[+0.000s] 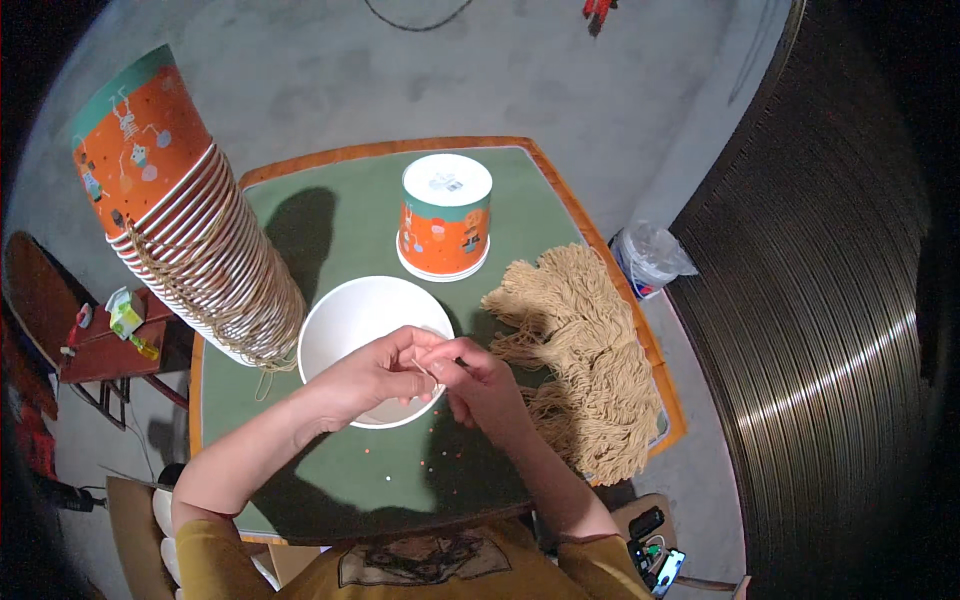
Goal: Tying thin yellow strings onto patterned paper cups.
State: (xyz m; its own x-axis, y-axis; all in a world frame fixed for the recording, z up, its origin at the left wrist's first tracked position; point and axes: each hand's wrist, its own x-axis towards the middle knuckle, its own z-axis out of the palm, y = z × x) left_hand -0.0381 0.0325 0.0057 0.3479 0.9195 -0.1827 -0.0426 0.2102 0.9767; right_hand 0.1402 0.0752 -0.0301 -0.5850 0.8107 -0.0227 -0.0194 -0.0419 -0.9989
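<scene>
Both hands meet over the near rim of a white paper bucket (345, 320) that stands open side up on the green table (340, 205). My left hand (375, 375) pinches a thin tan string between thumb and fingers. My right hand (478, 385) grips the same string from the other side, fingers closed. A pile of tan string loops (585, 350) lies just to the right of my right hand.
A tall leaning stack of orange paper buckets with string handles (190, 230) stands at the left. Upside down at the table's back sits a short stack of orange buckets (445, 215). Small orange bits dot the table near me. A plastic-lined bin (648, 258) stands on the floor at right.
</scene>
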